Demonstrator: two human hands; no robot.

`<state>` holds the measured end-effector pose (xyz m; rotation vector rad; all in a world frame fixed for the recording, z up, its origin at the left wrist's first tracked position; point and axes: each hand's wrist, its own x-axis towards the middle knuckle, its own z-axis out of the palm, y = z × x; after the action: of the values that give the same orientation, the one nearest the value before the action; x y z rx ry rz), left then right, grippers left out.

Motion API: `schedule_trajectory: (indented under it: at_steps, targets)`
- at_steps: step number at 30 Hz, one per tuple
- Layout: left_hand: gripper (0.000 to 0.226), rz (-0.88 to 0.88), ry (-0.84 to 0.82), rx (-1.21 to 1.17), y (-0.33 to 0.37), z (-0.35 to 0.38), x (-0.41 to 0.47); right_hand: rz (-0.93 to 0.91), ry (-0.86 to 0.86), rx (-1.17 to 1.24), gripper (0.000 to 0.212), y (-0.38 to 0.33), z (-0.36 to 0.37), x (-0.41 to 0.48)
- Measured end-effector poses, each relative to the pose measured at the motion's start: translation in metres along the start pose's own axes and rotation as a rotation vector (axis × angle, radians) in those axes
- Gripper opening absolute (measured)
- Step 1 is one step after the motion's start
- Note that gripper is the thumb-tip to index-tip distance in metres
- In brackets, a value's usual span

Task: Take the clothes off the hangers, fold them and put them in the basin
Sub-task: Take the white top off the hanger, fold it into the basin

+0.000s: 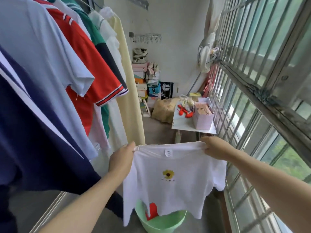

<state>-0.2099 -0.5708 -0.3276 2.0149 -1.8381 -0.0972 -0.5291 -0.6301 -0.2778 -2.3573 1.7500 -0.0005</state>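
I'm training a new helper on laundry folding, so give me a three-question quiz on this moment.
1. True or false: the white T-shirt hangs on a hanger.
2. Which hands hold the T-shirt? A) the left hand only B) the right hand only C) both, one at each shoulder
3. Fill in: the green basin below the T-shirt already holds something ____ in colour.

Key: 1. False, it is held up in the air with no hanger in view on it. 2. C. 3. Red.
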Motion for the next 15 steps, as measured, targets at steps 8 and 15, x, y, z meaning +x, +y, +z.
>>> schedule_trajectory:
  at_steps: [8,15]
  targets:
    - [0.039,-0.015,-0.008,-0.231,-0.027,0.006,0.075,0.265,0.109,0.103,0.028,0.015,0.011,0.011]
    - [0.037,0.008,-0.071,-0.058,-0.031,0.004,0.113,0.427,0.163,0.185,0.020,-0.006,0.008,0.023]
